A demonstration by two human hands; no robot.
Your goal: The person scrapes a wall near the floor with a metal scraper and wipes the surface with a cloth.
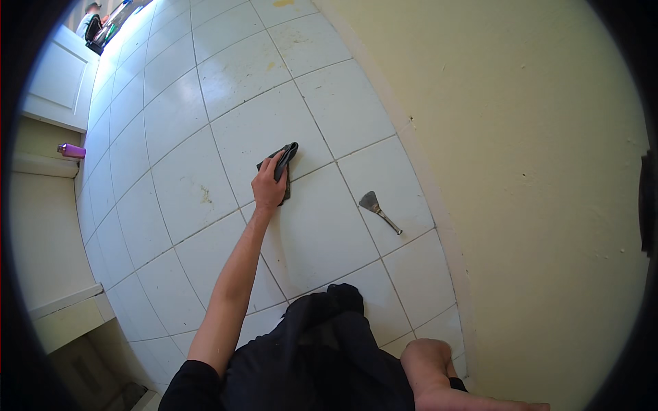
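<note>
My left hand is closed on a folded dark cloth, pressed against the white tiled floor. The cloth's looped fold sticks out beyond the fingers, and a flatter part lies under the palm. To the right of it, apart from both hands, a scraper with a fan-shaped grey blade and a thin handle rests on the tiles. Bare skin of a limb shows at the lower right beside the wall; what seems to be my right hand is cut off by the bottom edge, its fingers hidden.
A cream wall runs along the right side. Yellowish stains mark some tiles. On the left, a purple bottle stands by a ledge, near a white door. A person is at the far upper left. Dark clothing covers the lower middle.
</note>
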